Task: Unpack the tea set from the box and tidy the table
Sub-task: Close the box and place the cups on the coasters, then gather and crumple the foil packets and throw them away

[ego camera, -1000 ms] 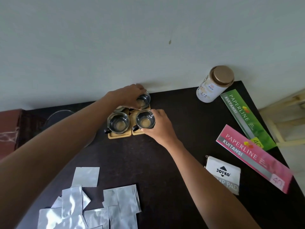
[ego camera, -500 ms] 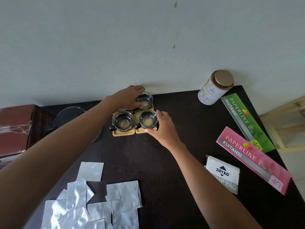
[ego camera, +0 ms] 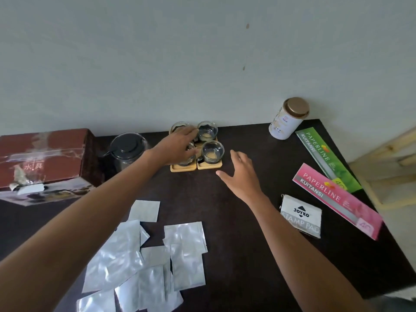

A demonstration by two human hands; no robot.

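Four small glass cups stand in a square on wooden coasters (ego camera: 208, 165) at the back of the dark table (ego camera: 247, 255). The back-right cup (ego camera: 207, 131) and front-right cup (ego camera: 212, 152) stand free. My left hand (ego camera: 177, 146) lies over the left pair with fingers stretched out, touching the front-left cup (ego camera: 188, 156) and partly hiding the back-left cup (ego camera: 179, 127). My right hand (ego camera: 242, 175) hovers open just right of the coasters, fingers spread, holding nothing. A glass teapot (ego camera: 128, 150) with a black lid stands left of the cups. The red tea set box (ego camera: 42, 158) is at the far left.
Several silver foil sachets (ego camera: 146, 255) lie scattered at the front left. A white tin (ego camera: 288, 120) with a bronze lid stands at the back right by the wall. A green receipt book (ego camera: 324, 154), a pink one (ego camera: 337, 199) and a stamp pad (ego camera: 301, 217) lie along the right edge.
My right hand let go of the front-right cup and drew back to the right. My left hand shifted from the back-right cup onto the left cups. The view pulled back, showing the box.
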